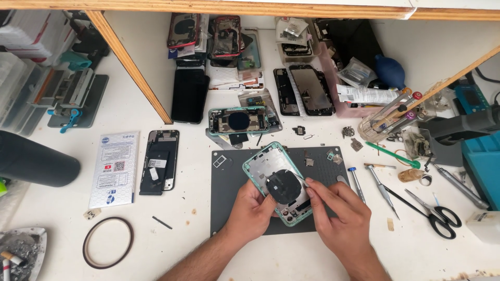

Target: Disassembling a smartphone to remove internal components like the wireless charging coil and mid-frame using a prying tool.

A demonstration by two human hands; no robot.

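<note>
A mint-green phone rear housing lies tilted over a dark grey work mat, its inside facing up with a round black coil in the middle. My left hand grips the housing's lower left edge. My right hand rests on its right side, fingertips pressing at the edge of the coil. A second green housing lies behind the mat.
Scissors, screwdrivers and green tweezers lie right of the mat. A phone with its back open, a white packet and a black ring are on the left. Phone parts crowd the back under a wooden shelf.
</note>
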